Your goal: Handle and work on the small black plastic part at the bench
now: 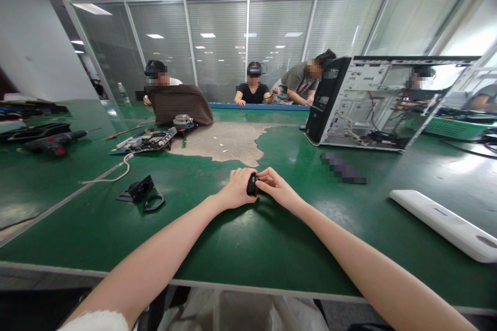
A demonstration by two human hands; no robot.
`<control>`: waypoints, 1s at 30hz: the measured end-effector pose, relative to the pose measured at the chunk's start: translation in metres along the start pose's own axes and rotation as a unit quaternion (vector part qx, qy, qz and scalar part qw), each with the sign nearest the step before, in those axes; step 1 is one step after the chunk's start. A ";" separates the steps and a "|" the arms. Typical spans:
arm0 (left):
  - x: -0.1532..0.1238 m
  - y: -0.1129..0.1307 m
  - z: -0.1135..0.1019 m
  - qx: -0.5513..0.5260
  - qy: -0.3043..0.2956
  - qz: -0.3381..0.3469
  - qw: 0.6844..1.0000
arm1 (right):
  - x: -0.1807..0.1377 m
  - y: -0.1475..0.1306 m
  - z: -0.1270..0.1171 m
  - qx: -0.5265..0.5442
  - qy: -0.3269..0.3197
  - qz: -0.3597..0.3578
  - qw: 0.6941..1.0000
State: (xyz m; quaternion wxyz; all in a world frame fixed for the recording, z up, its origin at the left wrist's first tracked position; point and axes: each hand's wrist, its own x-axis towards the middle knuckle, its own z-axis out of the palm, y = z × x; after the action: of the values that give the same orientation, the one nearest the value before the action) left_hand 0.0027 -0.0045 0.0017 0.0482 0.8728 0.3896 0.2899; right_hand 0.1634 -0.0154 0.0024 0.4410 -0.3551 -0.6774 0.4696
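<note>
Both my hands meet over the green table [248,248], a little beyond its near edge. My left hand [236,189] is curled around a small black part [252,185]. My right hand [276,187] pinches the same part from the right side with thumb and fingers. The part is mostly covered by my fingers, so I cannot make out its shape. To the left of my hands lie a small black housing [140,187] and a black ring-shaped piece [154,201] on the mat.
An open computer case [373,103] stands at the back right. A white panel [446,223] lies at the right. A circuit board [145,140], a white cable [112,171] and a power drill [54,144] sit at the left. Three people sit at the far side.
</note>
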 end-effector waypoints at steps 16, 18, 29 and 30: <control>-0.001 0.007 -0.005 -0.024 -0.002 -0.013 1.000 | -0.004 -0.003 -0.003 0.027 -0.029 0.025 0.999; -0.001 0.007 -0.004 -0.022 -0.005 -0.016 1.000 | -0.002 0.000 -0.002 0.029 -0.011 0.037 0.999; 0.000 0.005 -0.006 -0.026 -0.010 -0.009 1.000 | -0.003 -0.004 -0.005 0.010 -0.040 -0.009 0.999; 0.000 0.005 -0.006 -0.026 -0.009 -0.010 1.000 | -0.004 -0.005 -0.004 0.014 -0.040 -0.005 0.999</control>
State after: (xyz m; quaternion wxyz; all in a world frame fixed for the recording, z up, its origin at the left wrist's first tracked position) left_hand 0.0031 -0.0090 0.0082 0.0776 0.8701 0.3897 0.2915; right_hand 0.1683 -0.0193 0.0070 0.4210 -0.3268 -0.6897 0.4902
